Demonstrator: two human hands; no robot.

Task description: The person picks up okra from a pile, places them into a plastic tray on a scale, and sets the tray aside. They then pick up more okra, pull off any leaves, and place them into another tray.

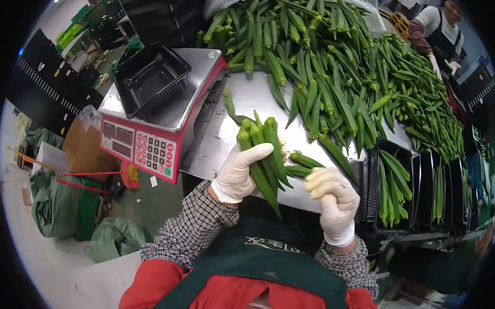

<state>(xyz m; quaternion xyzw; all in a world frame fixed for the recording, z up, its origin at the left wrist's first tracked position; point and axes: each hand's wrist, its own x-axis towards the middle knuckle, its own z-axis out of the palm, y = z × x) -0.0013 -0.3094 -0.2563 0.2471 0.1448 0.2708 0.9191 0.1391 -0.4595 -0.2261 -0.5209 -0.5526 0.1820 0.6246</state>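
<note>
My left hand [237, 173], in a white glove, is wrapped round a small bunch of okra [263, 149] over the table's front edge. The pods' stem ends point up and their tips hang down past my thumb. To the right, my right hand [335, 204], gloved too, has its fingers curled in. Whether anything is inside them is hidden. A few loose okra pods [303, 160] lie on the metal table [204, 147] between and behind my hands. Beyond them rises a large heap of okra [321, 64].
At the left stands a red digital scale [141, 145] with an empty black plastic tray [134, 93] on its plate. Black trays [371, 183] holding okra line the right side. A co-worker [438, 33] stands at the far right. Green sacks [116, 240] lie on the floor.
</note>
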